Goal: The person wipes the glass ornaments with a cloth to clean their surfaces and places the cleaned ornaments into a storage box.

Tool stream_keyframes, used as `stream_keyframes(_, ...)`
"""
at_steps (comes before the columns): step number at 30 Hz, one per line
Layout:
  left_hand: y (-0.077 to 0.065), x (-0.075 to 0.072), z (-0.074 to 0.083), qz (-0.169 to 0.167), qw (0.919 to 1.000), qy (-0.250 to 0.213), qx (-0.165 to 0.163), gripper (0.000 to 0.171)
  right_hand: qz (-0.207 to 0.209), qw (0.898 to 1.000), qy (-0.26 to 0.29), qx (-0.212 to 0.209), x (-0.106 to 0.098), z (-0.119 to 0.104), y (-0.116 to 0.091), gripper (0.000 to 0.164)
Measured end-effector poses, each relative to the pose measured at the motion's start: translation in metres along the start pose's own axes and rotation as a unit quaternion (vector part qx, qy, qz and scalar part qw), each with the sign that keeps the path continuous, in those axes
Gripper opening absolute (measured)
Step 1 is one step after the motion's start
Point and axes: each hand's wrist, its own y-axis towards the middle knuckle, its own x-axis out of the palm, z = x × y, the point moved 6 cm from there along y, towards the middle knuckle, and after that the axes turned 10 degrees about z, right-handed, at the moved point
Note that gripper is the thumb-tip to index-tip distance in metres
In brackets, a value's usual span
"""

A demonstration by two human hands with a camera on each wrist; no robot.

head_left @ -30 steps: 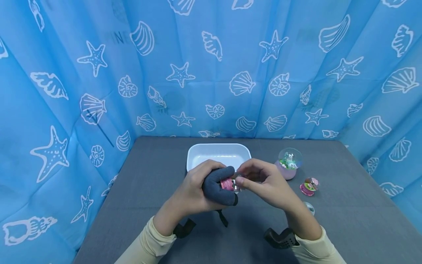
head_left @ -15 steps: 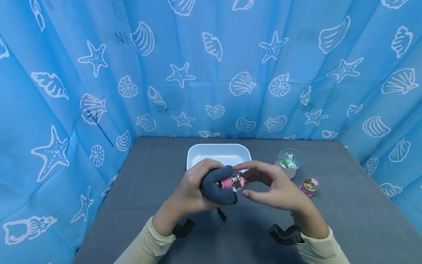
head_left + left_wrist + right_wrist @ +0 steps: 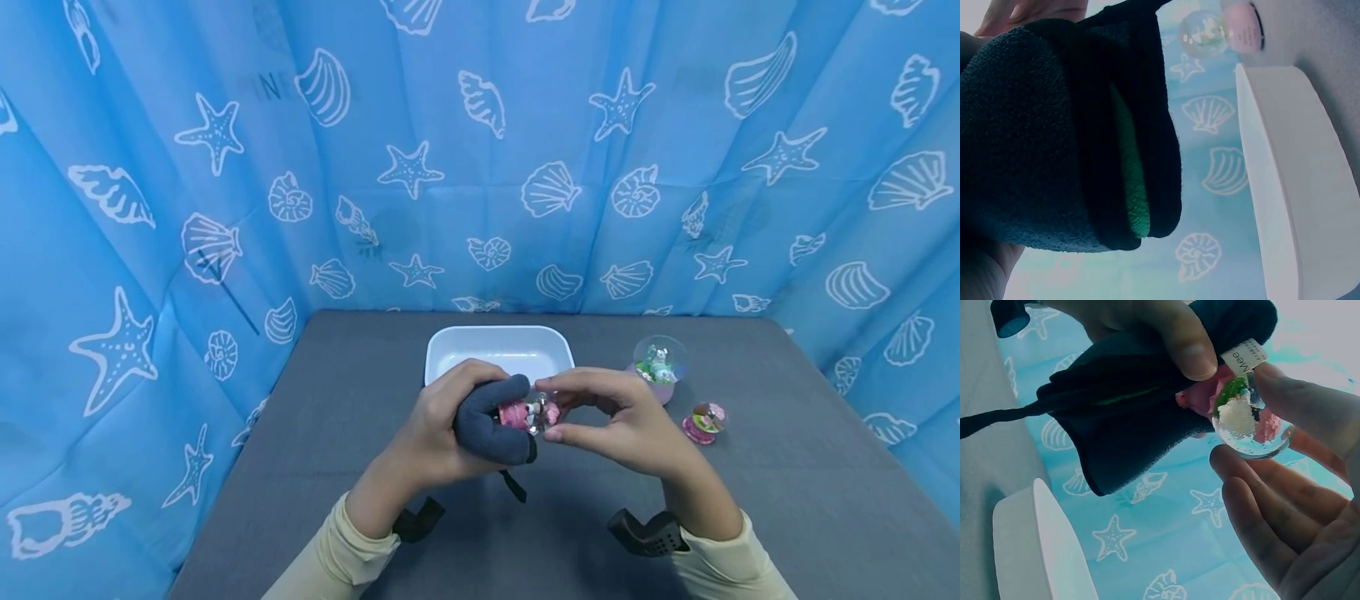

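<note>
My left hand (image 3: 442,425) grips a dark blue-grey fleece cloth (image 3: 480,425) with black-trimmed edges, a strap and a green inside showing in the left wrist view. The cloth is bent round the pink base of a small snow globe (image 3: 1241,422), which lies on its side in the air, dome pointing right. Pink and white figures and some green show inside the clear dome. Thumb and fingers of my right hand (image 3: 630,417) pinch the dome from opposite sides. A white label (image 3: 1244,356) sticks out from the cloth beside the left thumb.
Behind the hands a white tray (image 3: 498,332) stands on the grey table (image 3: 360,383). To the right are a larger snow globe (image 3: 660,367) with a lilac base and a small one (image 3: 703,423) with a pink base. A blue shell-print curtain (image 3: 480,167) closes off the back.
My right hand drew back a little from the dome, fingers spread, then came back onto it. The left hand keeps its hold. A clear dome near the right forearm is now hidden.
</note>
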Motion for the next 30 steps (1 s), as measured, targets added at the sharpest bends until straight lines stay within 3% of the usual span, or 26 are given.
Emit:
stream_keyframes(6,0.002,0.001,0.001,0.0,1.0,0.005,-0.001,0.074,0.01,0.998,-0.04,0.052,0.0,0.002,-0.002,0.051)
stream_keyframes(12,0.001,0.002,0.0,0.002,1.0,0.008,-0.003,0.071,0.019,0.996,-0.068,0.059,0.001,0.008,-0.003,0.04)
stream_keyframes(22,-0.001,0.005,-0.001,-0.009,0.9998,0.016,-0.01,0.072,0.019,0.989,-0.054,0.133,0.008,0.012,-0.003,0.015)
stream_keyframes(26,-0.001,0.004,-0.001,-0.005,0.9997,0.022,-0.006,0.072,0.001,0.987,-0.06,0.147,0.006,0.012,-0.003,0.017)
stream_keyframes(30,-0.001,0.004,-0.001,-0.002,0.9997,0.024,0.0,0.073,-0.011,0.991,-0.068,0.117,0.003,0.01,-0.003,0.033)
